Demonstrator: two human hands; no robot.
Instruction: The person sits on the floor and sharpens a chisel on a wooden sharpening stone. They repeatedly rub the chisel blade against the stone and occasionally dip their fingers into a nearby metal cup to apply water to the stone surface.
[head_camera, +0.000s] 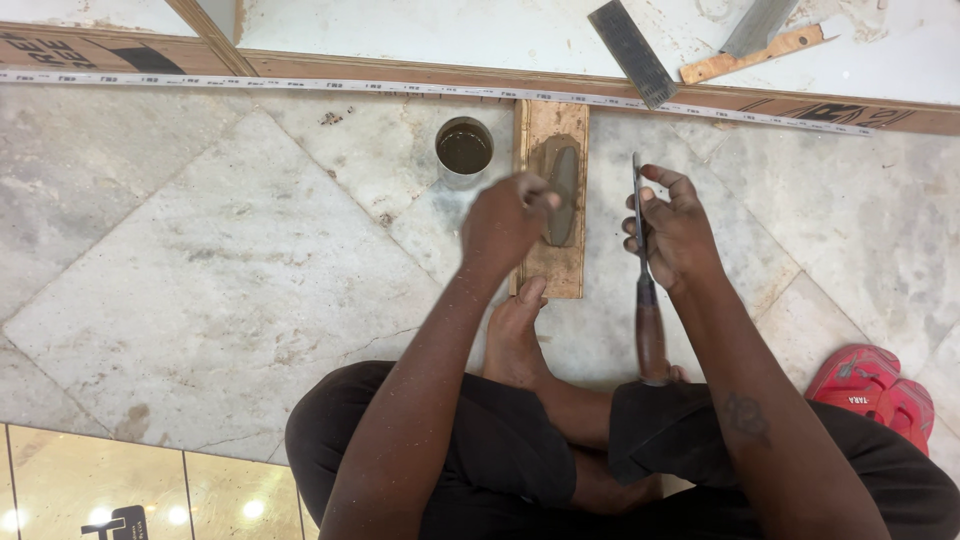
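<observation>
Head view, person seated cross-legged on marble floor (220, 270), dark shorts.

R hand (675, 235): closed round a chisel (642, 270), gripping at the blade/upper shank. Blade edge-on to cam, pointing up and away from the body; wooden handle (651, 340) runs down toward the R knee, butt end near or on the knee, contact not clear. Fingers curled over blade, thumb side toward cam.

L hand (505, 220): slightly blurred. Fingers bunched, tips at the near-left edge of a sharpening stone (562, 190). Can't tell if it grips anything or just presses; looks loosely closed.

Stone: dark grey, oblong, wet-looking, lying on a wooden board (552, 260). Board flat on floor, long axis away from the person. Bare foot (515, 335) w/ toes touching the board's near-left end.

Just left of the board: small metal cup (464, 150) w/ murky brown liquid, upright, apart from the board by a narrow gap.

Far side: long wooden strip (400, 80) w/ a pale printed tape across the floor. Beyond it a white sheet w/ a flat grey rasp-like bar (632, 50) and a wood-handled tool (750, 55).

R edge: red sandals (875, 390) on floor beside R thigh.
</observation>
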